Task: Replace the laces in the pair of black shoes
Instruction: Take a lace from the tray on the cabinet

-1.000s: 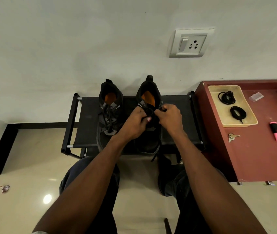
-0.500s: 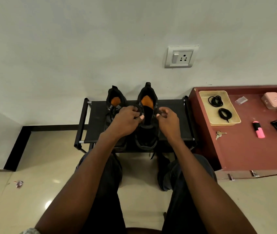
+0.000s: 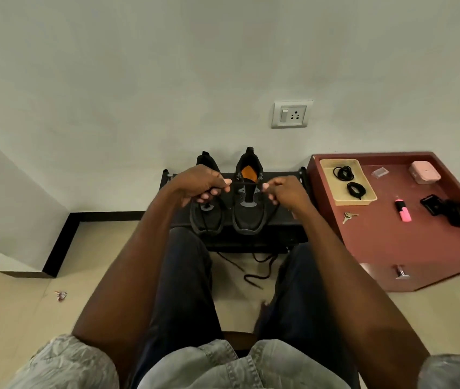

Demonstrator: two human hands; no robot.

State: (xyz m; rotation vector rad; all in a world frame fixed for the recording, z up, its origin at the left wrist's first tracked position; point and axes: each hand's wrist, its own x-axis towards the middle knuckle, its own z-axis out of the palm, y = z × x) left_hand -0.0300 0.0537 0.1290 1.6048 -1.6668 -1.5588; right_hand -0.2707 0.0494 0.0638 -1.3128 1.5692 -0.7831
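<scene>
1. The left hand was curled, its thumb and fingers pinching one end of a thin black shoelace.
2. The right hand was curled likewise and pinched the other end of that shoelace, so the lace ran taut and nearly level between the two hands.
3. The right black fabric sneaker with an orange insole sat directly under and just beyond the stretched lace, between the two hands, with its toe pointing toward the person.
4. The left black fabric sneaker stood just beside it, largely beneath the left hand, which hid its opening.
5. Both sneakers rested on a low black counter with a metal frame against the wall, below both hands.
6. Loose lace ends trailed off the counter's near edge onto the beige tiled floor, nearer the person than either hand.
7. To the right of the right hand stood a low maroon cabinet; on it lay a shallow beige rectangular tray holding two coiled black laces.
8. Beyond the tray from the right hand lay a small bunch of keys, a pink highlighter pen, a pink rounded box and a black object I could not identify.
9. A white wall socket with a switch was mounted above the hands.
</scene>
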